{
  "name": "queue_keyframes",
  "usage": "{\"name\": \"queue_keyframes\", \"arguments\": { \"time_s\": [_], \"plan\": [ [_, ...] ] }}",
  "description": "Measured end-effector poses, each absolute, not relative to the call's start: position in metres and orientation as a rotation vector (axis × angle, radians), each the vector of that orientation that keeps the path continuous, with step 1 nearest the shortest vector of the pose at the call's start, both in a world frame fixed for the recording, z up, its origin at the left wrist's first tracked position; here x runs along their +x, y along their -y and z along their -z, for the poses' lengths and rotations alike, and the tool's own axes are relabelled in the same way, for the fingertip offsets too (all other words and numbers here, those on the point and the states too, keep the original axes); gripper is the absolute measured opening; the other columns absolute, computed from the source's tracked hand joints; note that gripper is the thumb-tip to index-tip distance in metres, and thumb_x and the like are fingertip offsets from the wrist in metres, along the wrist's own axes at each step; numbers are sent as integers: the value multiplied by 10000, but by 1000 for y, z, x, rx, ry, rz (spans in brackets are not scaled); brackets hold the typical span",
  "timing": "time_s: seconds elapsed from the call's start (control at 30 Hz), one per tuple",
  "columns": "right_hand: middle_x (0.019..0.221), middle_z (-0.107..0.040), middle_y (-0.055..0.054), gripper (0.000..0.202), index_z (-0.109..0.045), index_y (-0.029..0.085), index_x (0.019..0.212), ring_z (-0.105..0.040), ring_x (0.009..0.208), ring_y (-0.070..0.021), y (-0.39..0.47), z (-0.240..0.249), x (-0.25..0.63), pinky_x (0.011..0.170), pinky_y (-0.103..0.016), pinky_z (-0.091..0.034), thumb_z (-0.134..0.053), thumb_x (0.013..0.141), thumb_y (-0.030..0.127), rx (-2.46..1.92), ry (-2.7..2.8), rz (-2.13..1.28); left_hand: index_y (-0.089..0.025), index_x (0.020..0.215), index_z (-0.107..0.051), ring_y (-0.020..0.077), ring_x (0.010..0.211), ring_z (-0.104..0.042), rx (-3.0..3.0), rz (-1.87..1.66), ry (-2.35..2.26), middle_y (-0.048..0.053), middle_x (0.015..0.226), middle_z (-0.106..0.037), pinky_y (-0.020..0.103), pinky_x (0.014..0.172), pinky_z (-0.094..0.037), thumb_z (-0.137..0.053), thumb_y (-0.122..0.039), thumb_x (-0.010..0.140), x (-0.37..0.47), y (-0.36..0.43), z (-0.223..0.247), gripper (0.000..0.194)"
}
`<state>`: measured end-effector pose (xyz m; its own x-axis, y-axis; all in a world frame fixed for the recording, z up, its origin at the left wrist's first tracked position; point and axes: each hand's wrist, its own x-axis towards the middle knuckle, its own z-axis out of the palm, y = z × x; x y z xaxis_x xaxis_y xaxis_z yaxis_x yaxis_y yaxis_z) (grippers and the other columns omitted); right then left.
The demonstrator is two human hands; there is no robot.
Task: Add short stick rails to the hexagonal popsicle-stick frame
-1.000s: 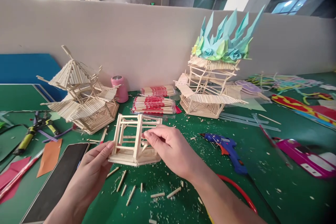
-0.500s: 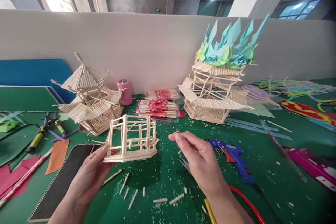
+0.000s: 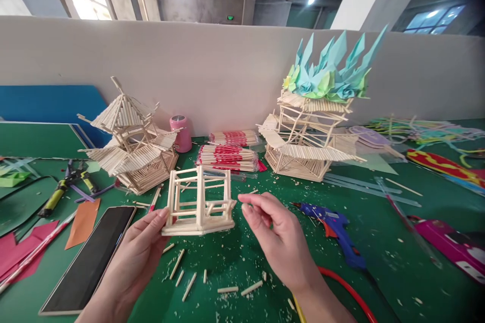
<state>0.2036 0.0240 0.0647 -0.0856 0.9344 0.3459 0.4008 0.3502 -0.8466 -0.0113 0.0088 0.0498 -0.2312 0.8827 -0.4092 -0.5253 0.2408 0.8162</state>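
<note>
A small open frame of pale wooden sticks (image 3: 200, 207) is held up over the table, tilted slightly. My left hand (image 3: 146, 237) grips its lower left corner between thumb and fingers. Just off the frame's right side is my right hand (image 3: 278, 232), its thumb and index fingertips brought close together and the other fingers curled. Whether anything tiny sits in that pinch is hidden. Short cut stick pieces (image 3: 189, 286) lie on the green table below. To the right of my right hand rests a blue glue gun (image 3: 335, 227).
A stick pavilion (image 3: 132, 156) stands behind left; another stick building (image 3: 303, 149) with a paper crown is behind right. Between them lie red-wrapped stick bundles (image 3: 229, 158) and a pink cup (image 3: 182, 133). A phone (image 3: 89, 262), pliers (image 3: 56, 197) and a magenta tool (image 3: 447, 242) lie around.
My left hand has shifted the stick frame slightly right and turned it. My right hand has come left, its fingertips now near the frame's right edge.
</note>
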Motion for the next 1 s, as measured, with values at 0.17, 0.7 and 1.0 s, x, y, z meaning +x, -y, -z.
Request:
{"name": "queue_keyframes", "arguments": {
  "time_s": [0.17,0.7,1.0],
  "plan": [
    [834,-568,-78,321,-627,136,1019,-536,773,-204,-24,-65,196,662,-342,-451,-487,845,366,-1286,1830,-562,-159,770,-737,127,601,-560,657,-1239,-1202,11,643,-672,213,612,-467,-723,-383,662,16,0,-57,249],
    [704,-505,-2,208,-617,187,749,-457,608,-132,-21,-58,199,532,-236,-363,-499,853,324,-1322,1748,-658,-185,648,-656,214,846,-514,1218,-956,-1320,39,814,-586,277,718,-386,-595,-427,742,24,3,-65,267],
    [832,-537,-33,149,-624,177,883,-492,692,-148,-13,-61,202,614,-266,-428,-535,808,269,-1284,1837,-752,-187,686,-719,222,761,-567,1110,-1025,-1313,63,801,-656,263,656,-427,-667,-423,664,27,11,-61,243]
  ]
}}
